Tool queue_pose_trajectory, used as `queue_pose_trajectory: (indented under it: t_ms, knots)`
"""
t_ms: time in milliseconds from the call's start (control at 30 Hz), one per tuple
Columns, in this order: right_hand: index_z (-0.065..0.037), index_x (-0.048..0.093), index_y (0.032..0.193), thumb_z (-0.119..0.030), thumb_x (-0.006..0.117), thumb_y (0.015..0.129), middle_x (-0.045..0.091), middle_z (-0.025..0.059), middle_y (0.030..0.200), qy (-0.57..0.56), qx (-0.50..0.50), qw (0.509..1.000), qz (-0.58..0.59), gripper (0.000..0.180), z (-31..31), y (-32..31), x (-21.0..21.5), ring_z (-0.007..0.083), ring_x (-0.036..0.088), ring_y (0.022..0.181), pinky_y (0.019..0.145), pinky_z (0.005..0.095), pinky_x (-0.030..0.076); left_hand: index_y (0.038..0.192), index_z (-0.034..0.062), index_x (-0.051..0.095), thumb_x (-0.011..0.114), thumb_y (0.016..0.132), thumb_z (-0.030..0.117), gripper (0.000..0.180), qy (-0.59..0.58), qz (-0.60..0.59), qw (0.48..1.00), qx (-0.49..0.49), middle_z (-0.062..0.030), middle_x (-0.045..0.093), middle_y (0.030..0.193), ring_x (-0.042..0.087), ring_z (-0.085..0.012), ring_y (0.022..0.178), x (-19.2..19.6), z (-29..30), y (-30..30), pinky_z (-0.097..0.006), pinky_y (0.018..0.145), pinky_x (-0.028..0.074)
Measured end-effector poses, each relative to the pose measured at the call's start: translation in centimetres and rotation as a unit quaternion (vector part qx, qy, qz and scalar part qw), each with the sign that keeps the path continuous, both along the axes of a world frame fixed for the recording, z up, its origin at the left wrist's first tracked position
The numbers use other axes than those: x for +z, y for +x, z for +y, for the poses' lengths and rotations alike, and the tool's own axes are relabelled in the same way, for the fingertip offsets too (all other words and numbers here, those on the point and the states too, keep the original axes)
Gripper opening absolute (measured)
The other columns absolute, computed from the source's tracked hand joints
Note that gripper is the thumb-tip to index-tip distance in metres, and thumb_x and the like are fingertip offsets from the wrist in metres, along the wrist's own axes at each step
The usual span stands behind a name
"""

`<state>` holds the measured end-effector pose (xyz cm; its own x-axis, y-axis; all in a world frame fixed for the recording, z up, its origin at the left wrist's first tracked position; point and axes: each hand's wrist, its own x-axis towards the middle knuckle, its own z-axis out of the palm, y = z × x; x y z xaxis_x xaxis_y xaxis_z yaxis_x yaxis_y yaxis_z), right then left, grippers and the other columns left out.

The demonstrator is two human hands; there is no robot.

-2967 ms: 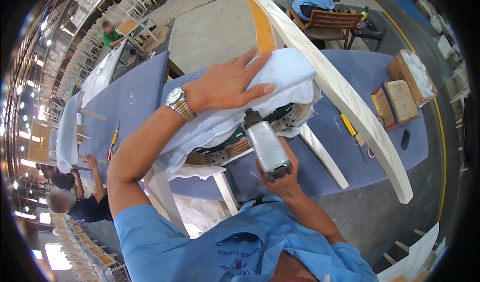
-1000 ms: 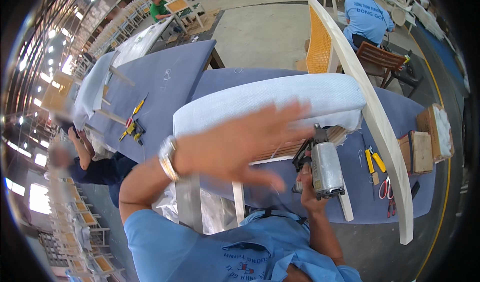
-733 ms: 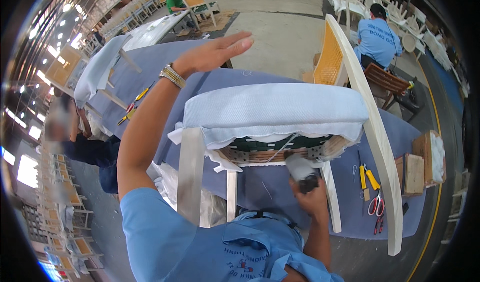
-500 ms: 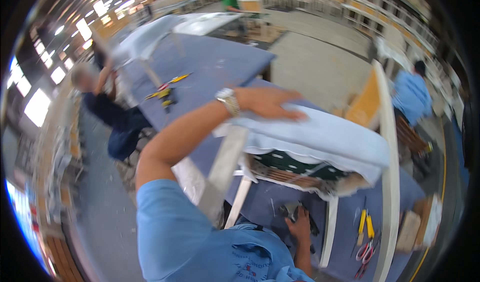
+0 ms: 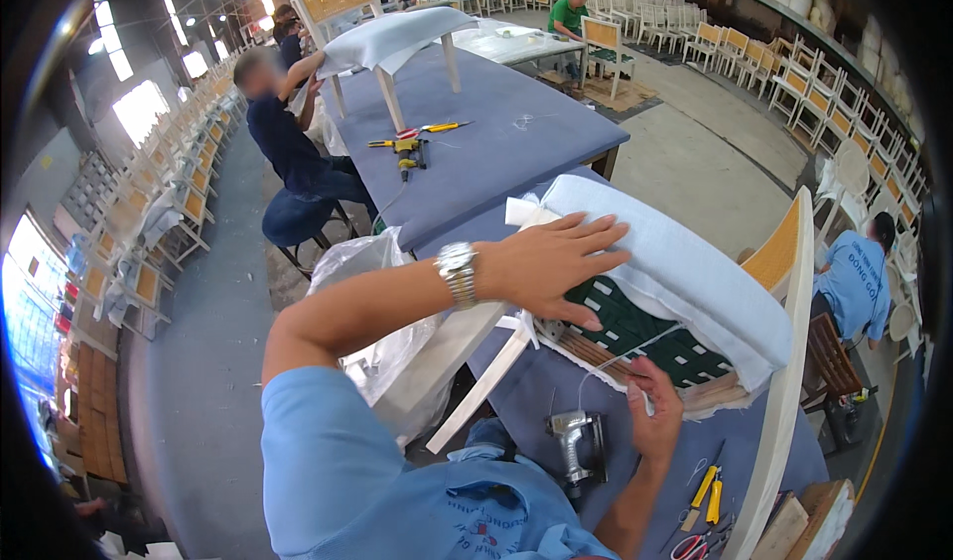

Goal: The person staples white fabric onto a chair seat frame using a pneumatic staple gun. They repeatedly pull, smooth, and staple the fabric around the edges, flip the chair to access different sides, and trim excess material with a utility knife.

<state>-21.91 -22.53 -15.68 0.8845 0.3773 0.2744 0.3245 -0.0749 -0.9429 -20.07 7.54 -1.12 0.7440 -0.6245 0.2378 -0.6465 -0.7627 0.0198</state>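
Left hand (image 5: 551,267) lies flat, fingers spread, on the chair seat (image 5: 675,282). Right hand (image 5: 655,416) pinches loose white fabric at its underside webbing; edge unfastened, staple gun (image 5: 579,446) set beside.

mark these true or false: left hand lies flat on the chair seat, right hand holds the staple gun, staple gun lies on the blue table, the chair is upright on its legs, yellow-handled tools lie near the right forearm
1. The left hand lies flat on the chair seat: true.
2. The right hand holds the staple gun: false; it pinches the fabric edge at the seat's underside.
3. The staple gun lies on the blue table: true.
4. The chair is upright on its legs: false; it is tipped over on the table, webbing showing.
5. Yellow-handled tools lie near the right forearm: true.
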Motion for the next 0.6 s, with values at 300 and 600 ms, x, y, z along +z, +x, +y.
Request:
queue_pose_trajectory:
  t_ms: [300,600]
  knots:
    - [0.003,0.063,0.125,-0.008,0.066,0.093,0.071,0.0145,0.108,0.067,0.0,0.995,0.068,0.034,-3.2,-4.1,-1.9,0.0177,0.07,0.089,0.084,0.0311,0.054,0.138,0.0064,0.057,0.073,0.09,0.028,0.055,-0.17,0.056,0.971,0.161,-0.0195,0.046,0.151,0.04,-0.0358,0.143,0.7,1.7,-9.8,-0.044,0.116,0.035]
    - [0.003,0.062,0.123,-0.019,0.06,0.099,0.07,0.016,0.109,0.188,-0.276,0.914,0.232,0.033,-14.6,-12.6,-9.0,0.0221,0.069,0.097,0.083,0.0365,0.058,0.132,-0.0046,0.059,0.069,0.09,0.021,0.05,-0.256,0.064,0.945,0.192,-0.0234,0.054,0.144,0.042,-0.0372,0.142,0.4,1.3,-11.2,-0.044,0.113,0.036]
